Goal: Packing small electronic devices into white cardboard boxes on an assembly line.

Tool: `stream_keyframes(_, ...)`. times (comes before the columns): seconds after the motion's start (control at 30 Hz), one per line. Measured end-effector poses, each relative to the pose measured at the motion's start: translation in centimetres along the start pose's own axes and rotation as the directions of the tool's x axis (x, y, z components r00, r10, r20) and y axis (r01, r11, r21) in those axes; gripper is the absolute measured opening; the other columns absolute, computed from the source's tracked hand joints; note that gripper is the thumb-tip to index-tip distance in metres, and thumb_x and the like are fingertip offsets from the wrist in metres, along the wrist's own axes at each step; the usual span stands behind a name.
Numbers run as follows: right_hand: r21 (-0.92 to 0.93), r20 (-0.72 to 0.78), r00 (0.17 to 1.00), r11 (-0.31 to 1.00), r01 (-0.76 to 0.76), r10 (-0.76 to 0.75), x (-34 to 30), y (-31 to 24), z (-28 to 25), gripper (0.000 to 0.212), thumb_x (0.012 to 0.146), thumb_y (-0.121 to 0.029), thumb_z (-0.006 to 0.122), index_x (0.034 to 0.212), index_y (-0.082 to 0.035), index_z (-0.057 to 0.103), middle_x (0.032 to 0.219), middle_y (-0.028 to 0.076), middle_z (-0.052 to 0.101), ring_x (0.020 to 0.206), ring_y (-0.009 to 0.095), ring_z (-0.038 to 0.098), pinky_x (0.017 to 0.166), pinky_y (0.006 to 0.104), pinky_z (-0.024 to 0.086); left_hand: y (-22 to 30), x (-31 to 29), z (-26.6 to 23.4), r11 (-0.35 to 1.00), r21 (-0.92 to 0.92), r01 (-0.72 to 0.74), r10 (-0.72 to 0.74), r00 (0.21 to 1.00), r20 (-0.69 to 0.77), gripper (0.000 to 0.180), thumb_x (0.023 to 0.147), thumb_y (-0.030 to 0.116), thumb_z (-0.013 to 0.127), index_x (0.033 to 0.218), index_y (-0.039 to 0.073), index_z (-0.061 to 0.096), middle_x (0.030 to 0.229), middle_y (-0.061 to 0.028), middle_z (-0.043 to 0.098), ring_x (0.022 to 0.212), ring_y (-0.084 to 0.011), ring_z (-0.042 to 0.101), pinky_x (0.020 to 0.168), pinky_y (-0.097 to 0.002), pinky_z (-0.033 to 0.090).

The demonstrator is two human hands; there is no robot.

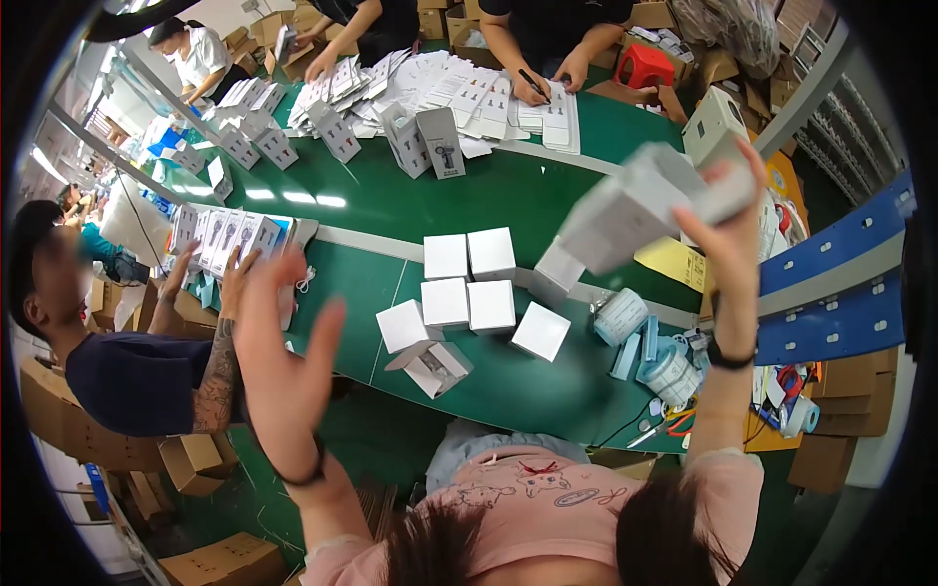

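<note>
My right hand [728, 220] is raised at the right above the table, its fingers closed on a white carton [625, 210] that is blurred by motion. The carton is tilted, and what looks like a flap shows by my fingers. My left hand [283, 352] is up at the left, open, with fingers spread and nothing in it. Between my hands, several white boxes stand on the green table, among them a near one [540, 332] and a far one [445, 257]. At the front of the group lies a white box with an open flap [432, 369]; something clear shows inside.
Tape rolls [621, 316], light-blue pieces and tools crowd the table's right end, beside a blue perforated rack [831, 278]. At my left, a person in dark clothing [147, 376] handles printed boxes [227, 239]. Across the table, piled flat cartons [449, 83] lie before other people, one writing.
</note>
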State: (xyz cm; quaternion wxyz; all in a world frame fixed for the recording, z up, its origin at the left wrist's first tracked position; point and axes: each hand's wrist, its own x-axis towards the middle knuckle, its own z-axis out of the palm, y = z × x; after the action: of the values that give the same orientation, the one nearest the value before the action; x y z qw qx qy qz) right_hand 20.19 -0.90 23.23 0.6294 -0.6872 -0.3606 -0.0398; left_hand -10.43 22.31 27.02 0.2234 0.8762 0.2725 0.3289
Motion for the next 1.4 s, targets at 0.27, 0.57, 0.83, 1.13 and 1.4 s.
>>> stream_keyframes(0.27, -0.405, 0.217, 0.931, 0.895, -0.188, 0.294, -13.7, 2.0, -1.8, 0.083, 0.054, -0.008, 0.077, 0.125, -0.014, 0.036, 0.101, 0.007, 0.040, 0.095, 0.019, 0.044, 0.081, 0.0335, 0.043, -14.2, 22.7, 17.7, 0.930, 0.254, 0.265, -0.333, 0.900, 0.280, 0.077, 0.070, 0.048, 0.064, 0.127, 0.003, 0.038, 0.114, -0.0307, 0.051, 0.101, -0.0418, 0.053, 0.090, -0.0434, 0.041)
stream_keyframes(0.57, -0.355, 0.017, 0.998, 0.934, -0.044, 0.053, -22.8, 12.9, 0.4, 0.083, 0.054, -0.010, 0.079, 0.125, -0.016, 0.035, 0.107, 0.014, 0.041, 0.099, 0.031, 0.045, 0.087, 0.0434, 0.038, -26.5, 26.5, 30.0, 0.975, 0.164, 0.152, -0.148, 0.988, -0.040, 0.037, 0.078, 0.029, 0.060, 0.105, 0.004, 0.058, 0.092, -0.0235, 0.062, 0.090, -0.0409, 0.057, 0.079, -0.0448, 0.045)
stream_keyframes(0.83, -0.336, 0.381, 0.922, 0.939, 0.073, 0.065, -11.0, 2.5, -3.8, 0.054, 0.071, -0.045, 0.066, 0.109, -0.007, 0.058, 0.131, 0.020, 0.042, 0.123, 0.036, 0.038, 0.102, 0.0481, 0.027, -22.4, 26.9, 26.3, 0.987, 0.083, 0.136, -0.106, 0.950, -0.295, 0.013, 0.071, 0.011, 0.055, 0.075, 0.002, 0.065, 0.082, -0.0203, 0.063, 0.081, -0.0364, 0.060, 0.073, -0.0424, 0.047)
stream_keyframes(1.13, -0.417, 0.719, 0.683, 0.708, 0.570, -0.126, 14.9, 13.5, 17.1, 0.086, 0.062, -0.007, 0.071, 0.137, -0.013, 0.029, 0.129, 0.015, 0.043, 0.121, 0.033, 0.036, 0.095, 0.0398, 0.036, -9.7, 20.7, 6.5, 0.990, -0.137, -0.010, 0.004, 0.999, -0.037, 0.021, 0.069, 0.003, 0.052, 0.082, 0.000, 0.067, 0.073, -0.0115, 0.065, 0.066, -0.0188, 0.060, 0.062, -0.0288, 0.045)
stream_keyframes(1.4, -0.563, 0.713, 0.701, 0.596, 0.572, 0.001, 17.4, 20.9, 25.5, 0.033, 0.066, -0.001, 0.055, 0.097, -0.011, 0.062, 0.093, 0.014, 0.062, 0.088, 0.034, 0.058, 0.076, 0.0416, 0.046, -0.7, 9.2, -4.1, 0.942, -0.336, 0.017, -0.034, 0.998, -0.043, 0.023, 0.071, -0.002, 0.054, 0.092, -0.005, 0.064, 0.086, -0.0080, 0.064, 0.075, -0.0095, 0.055, 0.066, -0.0179, 0.040)
